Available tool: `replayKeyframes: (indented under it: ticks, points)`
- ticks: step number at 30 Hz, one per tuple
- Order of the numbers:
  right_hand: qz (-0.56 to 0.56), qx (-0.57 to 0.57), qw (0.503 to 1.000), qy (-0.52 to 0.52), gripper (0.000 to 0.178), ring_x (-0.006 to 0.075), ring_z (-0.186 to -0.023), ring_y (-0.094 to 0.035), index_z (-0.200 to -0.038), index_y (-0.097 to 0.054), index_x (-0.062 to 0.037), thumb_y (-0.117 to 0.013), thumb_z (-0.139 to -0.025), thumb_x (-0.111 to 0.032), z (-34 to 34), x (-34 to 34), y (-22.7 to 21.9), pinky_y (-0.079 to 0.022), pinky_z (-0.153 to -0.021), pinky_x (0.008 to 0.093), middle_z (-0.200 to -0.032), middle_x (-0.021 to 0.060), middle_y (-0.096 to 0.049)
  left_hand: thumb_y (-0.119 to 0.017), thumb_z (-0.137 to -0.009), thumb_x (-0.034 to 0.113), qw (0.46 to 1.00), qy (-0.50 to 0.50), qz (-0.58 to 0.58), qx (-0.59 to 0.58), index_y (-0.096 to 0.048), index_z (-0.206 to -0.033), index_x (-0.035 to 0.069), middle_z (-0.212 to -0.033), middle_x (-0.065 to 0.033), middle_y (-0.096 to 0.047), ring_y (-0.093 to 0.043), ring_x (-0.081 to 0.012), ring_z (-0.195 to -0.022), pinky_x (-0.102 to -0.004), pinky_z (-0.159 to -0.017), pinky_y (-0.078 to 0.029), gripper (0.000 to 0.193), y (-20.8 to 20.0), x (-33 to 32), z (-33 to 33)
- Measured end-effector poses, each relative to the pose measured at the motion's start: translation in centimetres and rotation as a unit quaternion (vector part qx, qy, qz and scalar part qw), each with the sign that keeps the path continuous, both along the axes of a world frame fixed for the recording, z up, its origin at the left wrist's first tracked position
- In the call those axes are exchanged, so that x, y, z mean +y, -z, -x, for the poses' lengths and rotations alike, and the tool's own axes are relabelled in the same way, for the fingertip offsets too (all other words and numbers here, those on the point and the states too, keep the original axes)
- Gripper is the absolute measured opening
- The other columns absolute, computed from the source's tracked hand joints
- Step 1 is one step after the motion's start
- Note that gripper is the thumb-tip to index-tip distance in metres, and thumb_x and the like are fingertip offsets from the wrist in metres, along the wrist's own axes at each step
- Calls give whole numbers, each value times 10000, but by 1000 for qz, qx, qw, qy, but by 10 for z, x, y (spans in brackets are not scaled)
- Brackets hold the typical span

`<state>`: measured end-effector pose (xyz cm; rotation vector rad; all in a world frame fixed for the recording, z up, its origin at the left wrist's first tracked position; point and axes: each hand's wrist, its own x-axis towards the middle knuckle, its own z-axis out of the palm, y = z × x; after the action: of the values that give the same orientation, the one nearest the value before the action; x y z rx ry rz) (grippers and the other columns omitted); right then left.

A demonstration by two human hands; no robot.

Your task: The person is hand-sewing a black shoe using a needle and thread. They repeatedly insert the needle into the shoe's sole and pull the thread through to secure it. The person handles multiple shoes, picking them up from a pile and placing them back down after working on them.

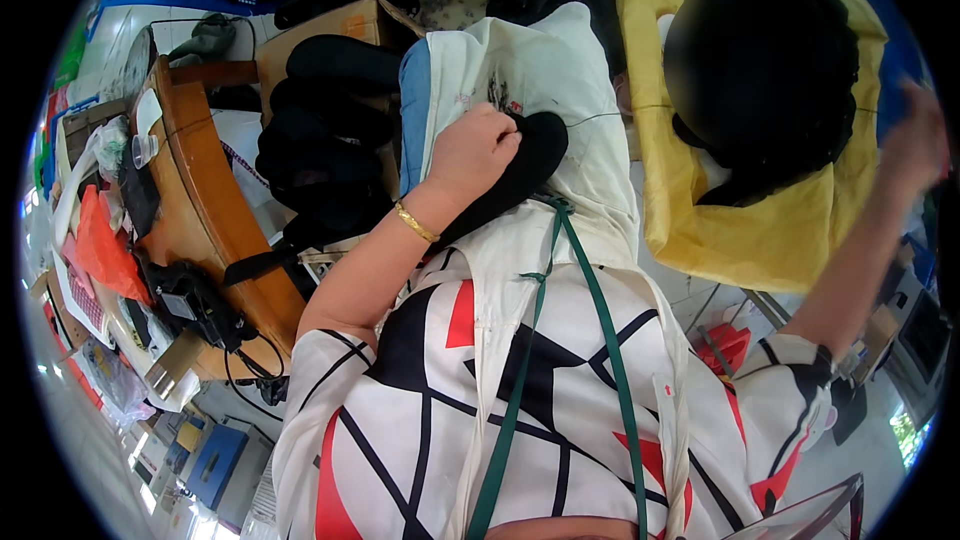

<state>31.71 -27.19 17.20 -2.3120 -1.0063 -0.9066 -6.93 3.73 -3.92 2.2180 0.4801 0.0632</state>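
Observation:
My left hand [474,148], with a gold bracelet at the wrist, is closed over the edge of a long, black, rounded piece [545,148], perhaps a shoe part. The piece lies across the white cloth apron [590,70] on my lap. From beside it a thin dark thread [598,118] runs taut to the right, over a yellow sack [660,170]. Out at the far right, my right hand [915,145] is raised at the thread's side. Motion smears its fingers, so what they hold is unclear.
Several black pieces [345,65] are heaped on a cardboard box [375,20] to the left. Beside it stands a brown wooden chair or stool [195,180]. The yellow sack holds a black heap [775,70]. Mixed bags and a black device with a cord [185,300] crowd the left edge.

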Motion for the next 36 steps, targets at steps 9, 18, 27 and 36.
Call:
replayKeyframes:
  ticks: [9, 18, 27, 36]
  points:
    - [317, 302, 828, -350, 65, 245, -888, -637, -937, -669, -89, -656, -875, -103, 217, 140, 183, -517, -729, 337, -896, 60, -622, -688, -882, 181, 963, -96, 251, 34, -690, -894, -7, -845, -88, -641, -603, -193, -737, -318, -696, -480, 188, 38, 11, 10]
    - [308, 403, 825, -250, 267, 323, -740, -653, -850, -642, -70, -682, -866, -333, 254, 141, 151, -524, -640, 437, -792, 109, -646, -694, -921, 148, 892, -157, 420, 63, -709, -934, 25, -825, 25, -663, -530, -45, -684, -210, -620, -428, 124, 40, 17, 13]
    - [405, 561, 670, -270, 286, 387, -820, -659, -914, -638, -39, -683, -840, -312, 277, 125, 195, -518, -715, 470, -830, 183, -681, -712, -908, 146, 859, -179, 475, 65, -708, -921, 38, -825, 18, -666, -523, -50, -678, -203, -617, -419, 108, 28, 14, 10]
    - [315, 545, 741, -234, 262, 354, -813, -640, -1002, -629, -60, -686, -878, -283, 256, 131, 134, -496, -685, 428, -846, 139, -647, -734, -887, 145, 842, -188, 501, 68, -704, -908, 56, -793, 28, -645, -513, -57, -645, -202, -589, -410, 95, 30, 13, 12]
